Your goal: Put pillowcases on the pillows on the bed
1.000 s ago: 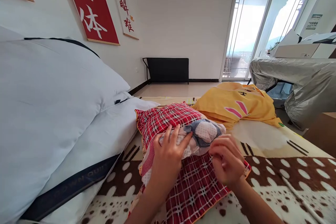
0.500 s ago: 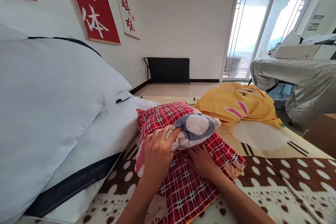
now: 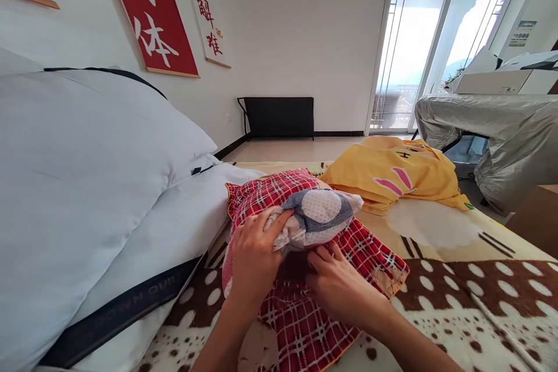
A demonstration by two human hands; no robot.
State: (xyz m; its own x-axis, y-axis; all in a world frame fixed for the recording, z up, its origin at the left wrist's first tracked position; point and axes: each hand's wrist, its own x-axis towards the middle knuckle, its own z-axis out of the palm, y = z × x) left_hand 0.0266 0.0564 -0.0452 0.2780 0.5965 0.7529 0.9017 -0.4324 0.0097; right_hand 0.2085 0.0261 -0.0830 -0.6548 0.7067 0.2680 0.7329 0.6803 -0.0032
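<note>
Left fingers: we grip the patchwork pillow.
Right fingers: we pinch the plaid cover.
Pillow: partly inside, one end out.

I count one left hand and one right hand, one red checked cloth, one patterned bundle, one yellow cloth, one spotted blanket, three scrolls, one black panel and two door panes. The white quilts look like two, though folds make counting hard.
</note>
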